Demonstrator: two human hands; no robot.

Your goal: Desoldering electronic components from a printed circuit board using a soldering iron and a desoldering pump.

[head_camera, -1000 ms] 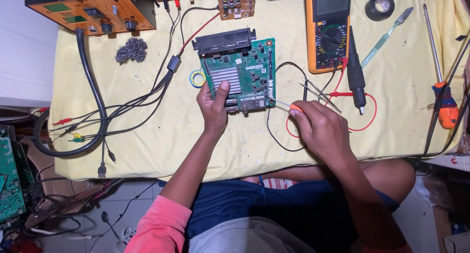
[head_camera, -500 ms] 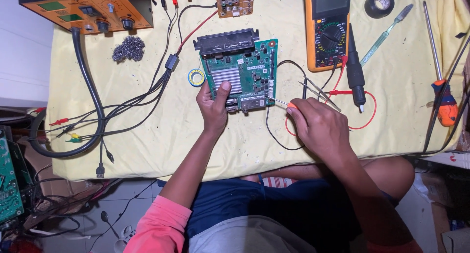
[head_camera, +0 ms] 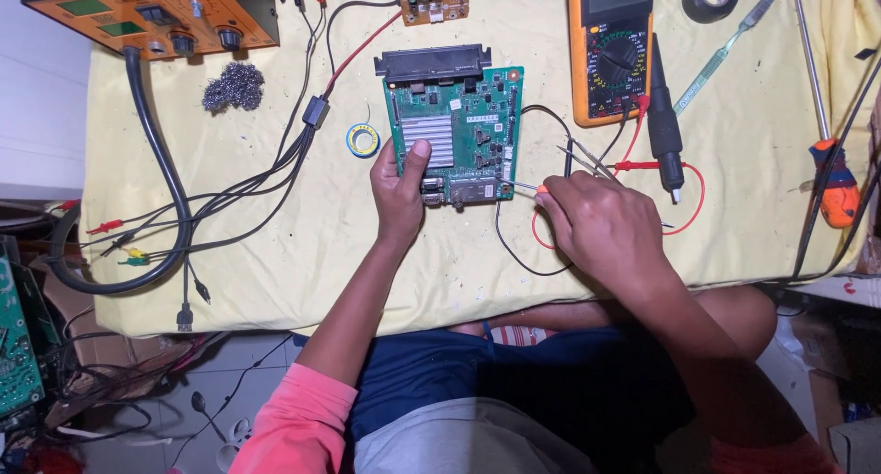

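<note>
Our left hand (head_camera: 401, 191) gripped the circuit board (head_camera: 454, 134); our right hand (head_camera: 596, 226) pinched a thin tool (head_camera: 523, 188), its handle hidden.

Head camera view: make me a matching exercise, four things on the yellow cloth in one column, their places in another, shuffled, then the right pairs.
1. green circuit board
2. multimeter
3. steel wool
4. orange-handled screwdriver

A. far right
B. under the left hand
C. top left, beside the orange unit
D. top, right of the board

Pairs: 1-B, 2-D, 3-C, 4-A
</note>
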